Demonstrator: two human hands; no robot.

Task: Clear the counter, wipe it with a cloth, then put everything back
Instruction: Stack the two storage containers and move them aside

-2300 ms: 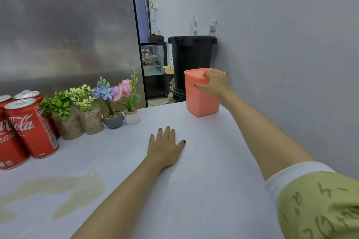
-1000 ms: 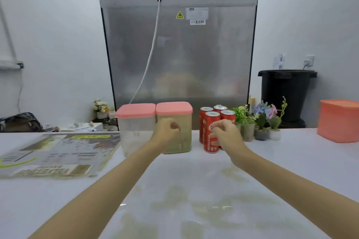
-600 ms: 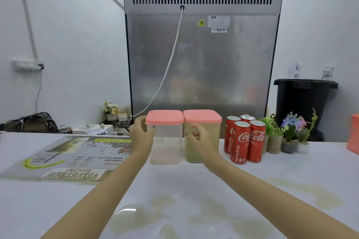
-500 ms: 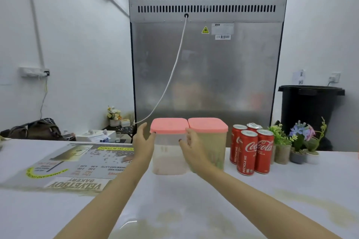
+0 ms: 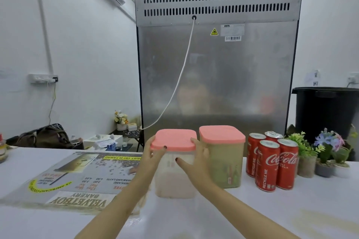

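A clear plastic container [image 5: 174,182] with a pink lid and pale contents stands on the white counter [image 5: 252,217]. My left hand [image 5: 153,158] grips its left side just under the lid. My right hand [image 5: 198,163] grips its right side. A second pink-lidded container [image 5: 223,159] with greenish contents stands right beside it. Several red Coca-Cola cans [image 5: 272,163] stand further right, then small potted artificial plants [image 5: 322,153].
A printed bakery menu sheet [image 5: 77,176] lies flat on the counter's left. A steel refrigerator back [image 5: 217,75] rises behind the counter, a black bin [image 5: 328,110] at the right. Yellowish stains mark the counter at the lower right [image 5: 320,223].
I turned left from the orange container at the counter's end. Both hands went to the clear container and closed on its sides; it now sits closer to me than before.
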